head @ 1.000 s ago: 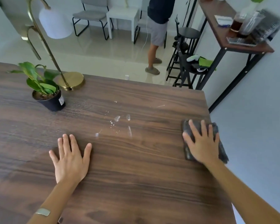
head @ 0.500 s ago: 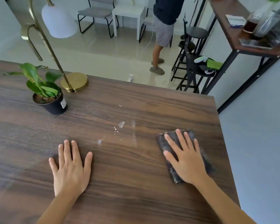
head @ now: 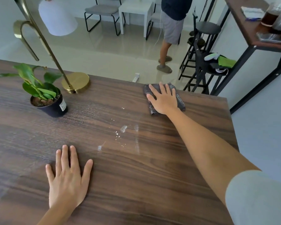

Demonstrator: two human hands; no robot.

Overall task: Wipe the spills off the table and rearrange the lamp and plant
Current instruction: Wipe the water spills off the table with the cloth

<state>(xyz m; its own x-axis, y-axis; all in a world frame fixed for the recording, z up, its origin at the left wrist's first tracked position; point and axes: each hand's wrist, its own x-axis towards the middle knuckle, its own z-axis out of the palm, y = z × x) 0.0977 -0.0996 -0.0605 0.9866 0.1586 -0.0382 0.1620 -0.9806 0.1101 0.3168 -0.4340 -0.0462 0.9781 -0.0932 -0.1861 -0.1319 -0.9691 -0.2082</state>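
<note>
My right hand (head: 163, 100) presses flat on a folded dark grey cloth (head: 180, 101) near the far edge of the dark wooden table (head: 136, 184). Spilled water drops and a thin wet streak (head: 123, 135) lie in the middle of the table, between the cloth and my left hand (head: 68, 177). That hand rests flat on the wood with fingers spread, holding nothing. At the far left stands a small green plant in a black pot (head: 47, 101). Just behind it is the brass lamp, with its round base (head: 76, 82) on the table and a white shade (head: 57, 17).
Beyond the far edge a person (head: 172, 25) stands on the tiled floor beside black stools (head: 203, 51). A high side table (head: 256, 30) with glasses stands at the upper right. The table's right edge drops to grey floor.
My right hand has slid the cloth from the near right of the table up to the far edge, leaving a faint wet streak. The left hand has stayed put.
</note>
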